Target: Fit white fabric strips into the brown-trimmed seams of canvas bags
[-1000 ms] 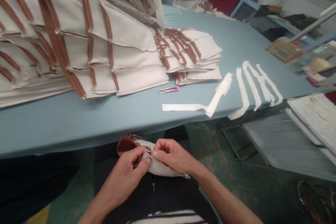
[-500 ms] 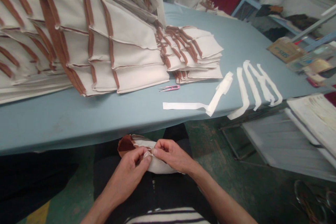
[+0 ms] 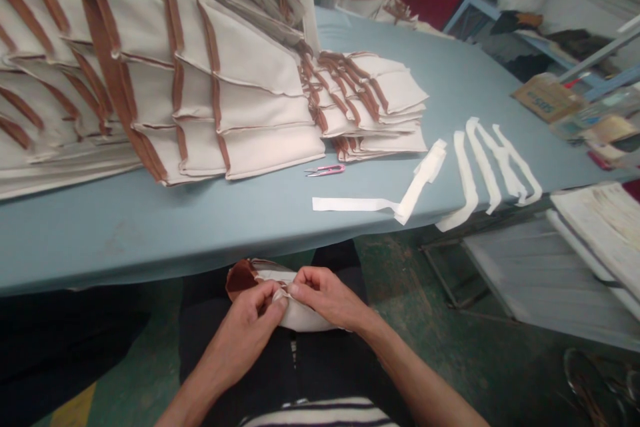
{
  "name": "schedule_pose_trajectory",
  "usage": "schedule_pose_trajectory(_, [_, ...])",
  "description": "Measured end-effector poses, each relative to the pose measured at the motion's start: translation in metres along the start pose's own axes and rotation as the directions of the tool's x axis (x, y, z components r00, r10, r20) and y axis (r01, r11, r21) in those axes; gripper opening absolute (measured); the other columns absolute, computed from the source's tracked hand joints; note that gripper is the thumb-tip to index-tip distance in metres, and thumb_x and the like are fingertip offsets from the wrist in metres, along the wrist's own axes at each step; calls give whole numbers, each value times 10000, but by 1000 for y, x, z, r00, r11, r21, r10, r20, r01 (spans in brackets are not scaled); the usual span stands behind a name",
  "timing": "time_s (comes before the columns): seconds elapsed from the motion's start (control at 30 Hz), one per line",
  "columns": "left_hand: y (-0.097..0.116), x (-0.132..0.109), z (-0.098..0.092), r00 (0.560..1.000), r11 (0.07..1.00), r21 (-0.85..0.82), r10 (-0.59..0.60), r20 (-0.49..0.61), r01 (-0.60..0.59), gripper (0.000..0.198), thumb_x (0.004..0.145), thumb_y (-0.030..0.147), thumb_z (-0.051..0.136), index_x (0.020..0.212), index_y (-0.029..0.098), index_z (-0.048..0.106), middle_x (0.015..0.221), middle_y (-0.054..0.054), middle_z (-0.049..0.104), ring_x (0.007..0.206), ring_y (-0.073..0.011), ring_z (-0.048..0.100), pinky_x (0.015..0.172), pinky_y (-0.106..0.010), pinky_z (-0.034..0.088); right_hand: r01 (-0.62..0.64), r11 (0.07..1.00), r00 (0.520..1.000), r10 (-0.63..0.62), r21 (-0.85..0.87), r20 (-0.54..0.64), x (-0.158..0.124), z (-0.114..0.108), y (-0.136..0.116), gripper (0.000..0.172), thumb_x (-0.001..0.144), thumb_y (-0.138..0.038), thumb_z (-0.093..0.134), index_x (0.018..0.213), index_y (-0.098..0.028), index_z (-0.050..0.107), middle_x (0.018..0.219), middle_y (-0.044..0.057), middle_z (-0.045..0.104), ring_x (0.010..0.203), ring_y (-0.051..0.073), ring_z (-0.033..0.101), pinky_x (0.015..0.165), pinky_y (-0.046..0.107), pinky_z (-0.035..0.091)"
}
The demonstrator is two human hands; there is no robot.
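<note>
Lower middle of the frame, over my lap and just below the table edge: a folded cream canvas piece with brown trim [image 3: 305,315] sits in both my hands. Its brown end pokes out past my left hand [image 3: 240,327] toward the upper left, and its pale belly hangs below my right hand [image 3: 327,297].

Grip: both hands pinching. Left thumb and fingers are pressed together on a folded canvas edge, and right thumb and fingers are pressed onto the same edge just beside them. The two thumbs nearly meet at the fold.

Nearest on the table: pink-handled thread snips [image 3: 325,170] lie on the pale blue table top [image 3: 150,243], just right of centre. Long white fabric strips [image 3: 350,204] lie to their lower right, with more strips [image 3: 493,163] running off toward the table's right edge.

Upper left: a tall, overlapping pile of cream canvas panels with brown bands [image 3: 240,93] rests on the table. A lower stack of the same panels [image 3: 375,97] sits against its right side.

Right side: a flattened cardboard carton [image 3: 547,99] lies beyond the strips. Pale blue metal shelving [image 3: 525,30] stands at upper right.
</note>
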State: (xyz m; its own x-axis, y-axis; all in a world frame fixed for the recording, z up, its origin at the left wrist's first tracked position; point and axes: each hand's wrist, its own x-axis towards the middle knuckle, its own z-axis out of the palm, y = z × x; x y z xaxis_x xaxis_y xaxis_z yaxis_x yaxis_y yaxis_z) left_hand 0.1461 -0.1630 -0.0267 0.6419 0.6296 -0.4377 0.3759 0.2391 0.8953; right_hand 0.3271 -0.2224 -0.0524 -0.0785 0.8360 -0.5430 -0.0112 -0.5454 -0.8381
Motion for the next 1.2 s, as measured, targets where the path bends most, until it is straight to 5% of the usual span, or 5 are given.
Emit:
schedule_pose_trajectory(0.83, [8,-1,2,1000,998,60,29,-11,-28,350,933,513,547,791,202,622,801,-23,646,767,-216,565,695,-282,468,34,999,999,-34,19,-6,-6,-2,-3,583,826,-734,735,790,-185,542,682,-59,481,639,100,383,573,233,295])
schedule_pose_trajectory(1.2, [26,-13,-3,998,982,182,52,-46,-42,322,908,455,501,711,212,580,705,15,533,666,-178,469,614,-271,374,64,998,998,-64,-9,0,-17,2,-19,508,859,-666,702,795,-190,538,700,-55,463,635,100,366,563,248,268])
